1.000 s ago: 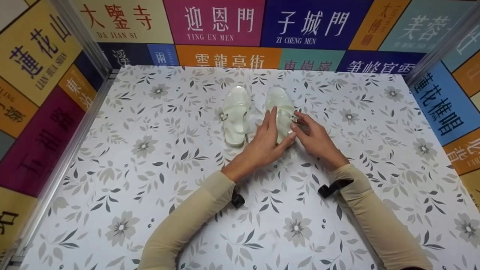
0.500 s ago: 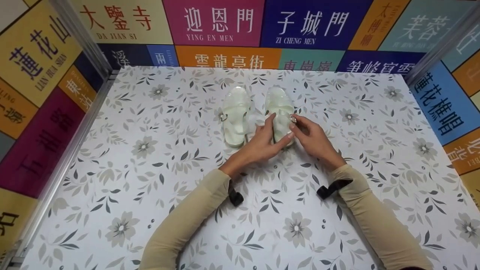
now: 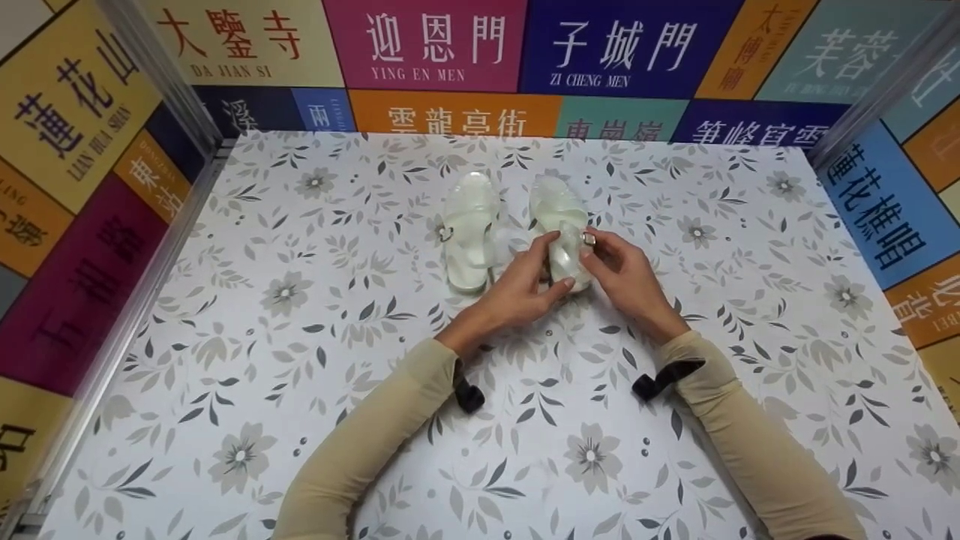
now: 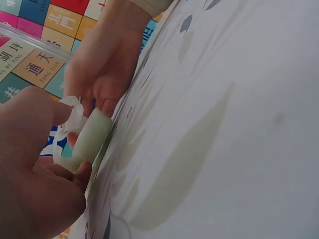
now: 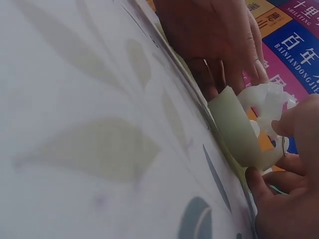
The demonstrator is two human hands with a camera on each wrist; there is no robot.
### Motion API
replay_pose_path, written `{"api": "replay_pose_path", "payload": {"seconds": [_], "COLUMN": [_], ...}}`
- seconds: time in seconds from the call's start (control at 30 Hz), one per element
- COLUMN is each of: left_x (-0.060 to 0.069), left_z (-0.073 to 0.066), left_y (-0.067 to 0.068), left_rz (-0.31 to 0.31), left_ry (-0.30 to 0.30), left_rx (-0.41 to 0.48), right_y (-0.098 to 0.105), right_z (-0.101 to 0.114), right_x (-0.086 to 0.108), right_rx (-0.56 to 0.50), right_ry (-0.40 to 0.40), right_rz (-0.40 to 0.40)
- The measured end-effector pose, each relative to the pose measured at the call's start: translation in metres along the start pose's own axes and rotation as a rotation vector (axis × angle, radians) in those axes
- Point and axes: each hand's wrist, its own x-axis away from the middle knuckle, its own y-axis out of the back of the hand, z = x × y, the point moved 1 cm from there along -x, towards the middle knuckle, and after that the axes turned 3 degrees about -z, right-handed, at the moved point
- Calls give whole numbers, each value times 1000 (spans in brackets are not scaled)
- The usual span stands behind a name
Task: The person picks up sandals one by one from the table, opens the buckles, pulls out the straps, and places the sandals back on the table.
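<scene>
Two pale green sandals stand side by side, toes pointing away: the left sandal [image 3: 471,225] is untouched, while both hands are on the right sandal [image 3: 555,199]. My left hand [image 3: 517,289] holds the right sandal's left side, its thumb near the heel. On the other side, my right hand [image 3: 626,274] pinches the ankle strap close to its small metal buckle [image 3: 589,239]. Seen from the left wrist, the heel [image 4: 92,134] rests low against the tabletop, with the translucent strap [image 4: 76,117] arching over it. The strap's fastening is partly hidden by the right fingers.
A white tabletop [image 3: 375,420] with a grey floral print lies under the sandals and forearms. Colourful panels with lettering [image 3: 442,45] stand along the back and both sides. A clear piece [image 3: 510,238] sits between the sandals.
My left fingers have drawn back from over the strap toward the sandal's left side, and the thumb has shifted slightly toward the heel. The right hand stays by the buckle, which shows more clearly.
</scene>
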Motion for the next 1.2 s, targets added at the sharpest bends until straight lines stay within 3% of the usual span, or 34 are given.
{"api": "replay_pose_path", "payload": {"seconds": [0.17, 0.3, 0.83, 1.03, 1.2], "left_x": [7, 17, 53, 65, 72], "left_z": [-5, -8, -19, -21, -21], "left_y": [3, 8, 16, 17, 18], "left_rz": [12, 20, 56, 88, 114], "left_ry": [23, 44, -17, -71, -66], "left_rx": [-8, -81, -250, -230, -200], "right_y": [0, -1, -8, -8, -8], "right_z": [1, 4, 14, 16, 19], "right_x": [6, 15, 50, 61, 66], "right_rx": [-25, -33, -52, -22, 89], "right_ry": [5, 5, -9, 18, 42], "right_rz": [-19, -13, 62, 94, 95]}}
